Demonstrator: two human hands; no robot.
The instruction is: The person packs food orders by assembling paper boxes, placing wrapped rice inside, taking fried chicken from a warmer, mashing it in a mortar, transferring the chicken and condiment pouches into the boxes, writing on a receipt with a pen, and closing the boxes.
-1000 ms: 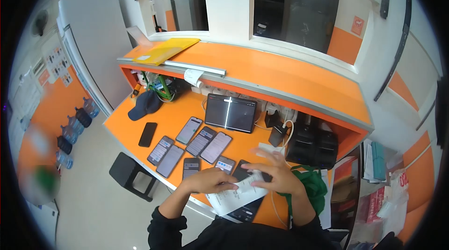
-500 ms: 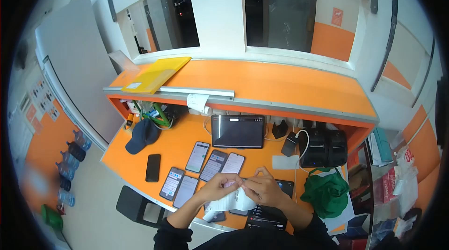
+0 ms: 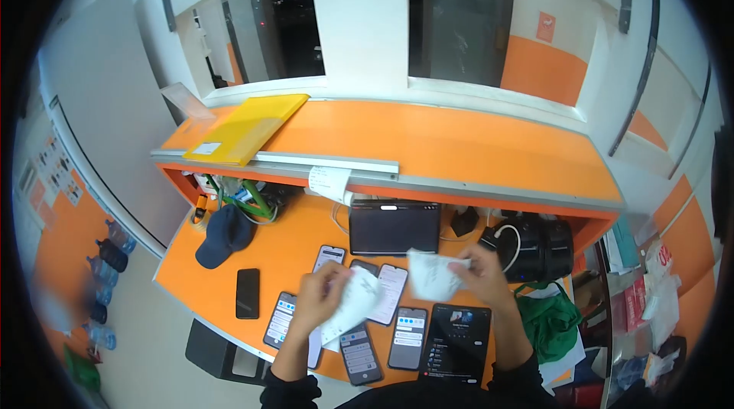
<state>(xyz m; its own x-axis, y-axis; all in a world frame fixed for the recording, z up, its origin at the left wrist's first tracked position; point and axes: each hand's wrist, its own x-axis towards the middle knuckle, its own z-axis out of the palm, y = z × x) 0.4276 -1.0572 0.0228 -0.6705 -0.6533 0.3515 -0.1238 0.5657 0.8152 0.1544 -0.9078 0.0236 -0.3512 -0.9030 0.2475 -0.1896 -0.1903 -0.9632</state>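
Note:
A white printed paper (image 3: 358, 300) is pinched in my left hand (image 3: 319, 294), over the middle of the orange desk. My right hand (image 3: 483, 275) grips a separate white paper (image 3: 434, 274) in front of the dark tablet on a stand (image 3: 394, 229). The two papers are apart. Below my hands lie several phones with lit screens, among them one phone (image 3: 408, 339) beside a flat black tablet (image 3: 456, 344). Another phone (image 3: 359, 355) lies under the left paper. A phone with a dark screen (image 3: 248, 293) is further left.
On the desk are a dark blue cap (image 3: 225, 237), a green cloth bag (image 3: 549, 323) and black devices with cables (image 3: 547, 248). A yellow folder (image 3: 256, 128) rests on the upper shelf (image 3: 428, 134). A black stool (image 3: 210, 352) stands at the desk's front edge.
My hands, together at the paper half a second ago, have moved apart and up, each now with its own piece. The phones beneath are more exposed. The view has shifted slightly.

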